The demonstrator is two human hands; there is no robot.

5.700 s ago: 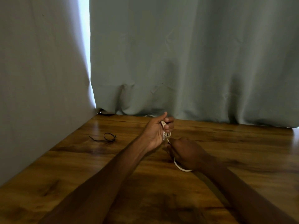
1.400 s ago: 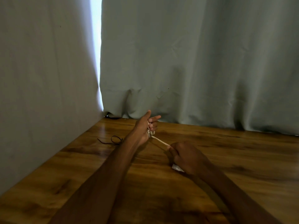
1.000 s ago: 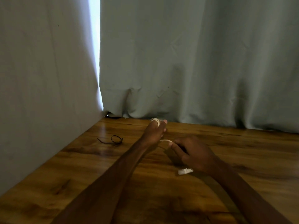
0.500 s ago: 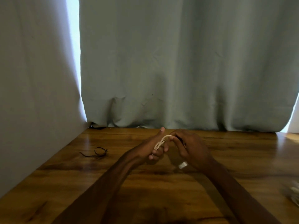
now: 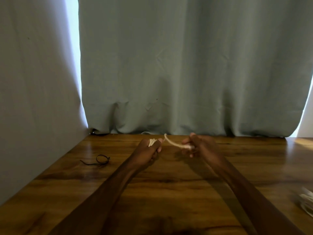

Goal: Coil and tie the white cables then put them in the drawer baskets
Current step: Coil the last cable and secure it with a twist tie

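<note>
- A black cable tie (image 5: 102,160), bent into a small loop with a loose tail, lies on the wooden table (image 5: 169,192) near the grey wall panel on the left. It sits where it did half a second ago, well apart from both hands.
- The left hand (image 5: 149,151) is closed in a fist round the coiled part of the white cable (image 5: 174,143), and the pale loops poke out at the top of the fist. Half a second ago this hand was pressed up against the right one. Now it has drawn off to the left.
- The free tail of the cable runs from the left fist in a sagging line across the gap to the right hand, above the table's far edge. Earlier no such span showed, only a short bend between the touching hands.
- The right hand (image 5: 201,146) pinches the tail's end at its fingertips, with the remaining fingers loosely curled below. The white plug that earlier hung under this hand is now up at the pinch.
- At the right edge a blurred heap of further white cables (image 5: 307,203) lies on the table, showing more fully than before.
</note>
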